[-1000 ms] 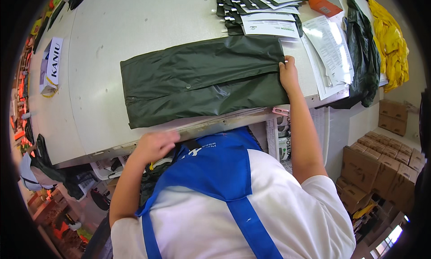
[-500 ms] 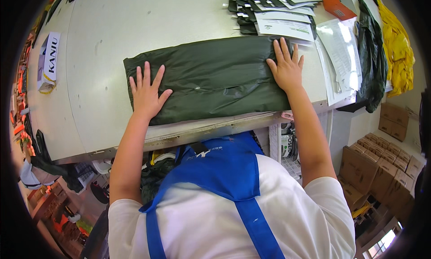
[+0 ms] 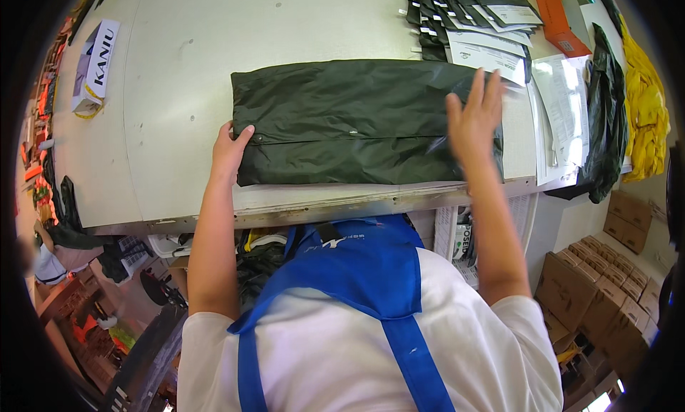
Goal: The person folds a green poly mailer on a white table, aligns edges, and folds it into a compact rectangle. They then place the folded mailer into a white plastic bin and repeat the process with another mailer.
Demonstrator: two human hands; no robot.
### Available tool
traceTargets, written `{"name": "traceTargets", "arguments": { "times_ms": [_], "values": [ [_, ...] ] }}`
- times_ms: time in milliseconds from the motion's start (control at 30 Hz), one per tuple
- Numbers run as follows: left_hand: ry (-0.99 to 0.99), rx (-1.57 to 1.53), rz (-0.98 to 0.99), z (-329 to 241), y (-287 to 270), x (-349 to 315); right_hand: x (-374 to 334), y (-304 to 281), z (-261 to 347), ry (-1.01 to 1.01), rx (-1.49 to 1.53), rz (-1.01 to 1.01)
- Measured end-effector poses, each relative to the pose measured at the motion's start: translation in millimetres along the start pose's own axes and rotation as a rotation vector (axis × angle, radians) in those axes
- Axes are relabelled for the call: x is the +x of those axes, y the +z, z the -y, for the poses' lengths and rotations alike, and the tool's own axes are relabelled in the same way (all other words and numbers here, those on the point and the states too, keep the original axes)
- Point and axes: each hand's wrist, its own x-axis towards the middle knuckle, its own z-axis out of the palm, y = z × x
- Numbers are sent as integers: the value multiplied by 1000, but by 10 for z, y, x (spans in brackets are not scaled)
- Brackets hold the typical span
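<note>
A folded dark green garment of shiny fabric (image 3: pixel 349 155) lies flat near the front edge of the table, a lengthwise edge running across its middle. At its left end, my left hand (image 3: pixel 232 152) grips the side edge, thumb on top; the other fingers are partly hidden. My right hand (image 3: pixel 474 123) is over the right end, fingers spread and slightly blurred by motion, holding nothing. Whether the right palm touches the fabric, I cannot tell.
Several dark packed pouches with white cards (image 3: pixel 489 41) lie at the far right, beside an orange box (image 3: pixel 556 19). Paper sheets (image 3: pixel 556 119), dark green fabric (image 3: pixel 606 112) and yellow fabric (image 3: pixel 646 105) are farther right. A white box (image 3: pixel 96 66) stands at the left.
My left hand has moved off the top of the garment to its left edge and closed there. The right hand has blurred in motion. The garment lies flatter and straighter.
</note>
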Motion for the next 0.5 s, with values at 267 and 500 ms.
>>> {"name": "traceTargets", "arguments": {
  "times_ms": [267, 500],
  "values": [
    [38, -589, 378, -899, -245, -725, -705, 558, 1145, 241, 1249, 329],
    [639, -300, 875, -1947, 1463, -1888, -577, 301, 856, 914, 2479, 178]
  ]
}}
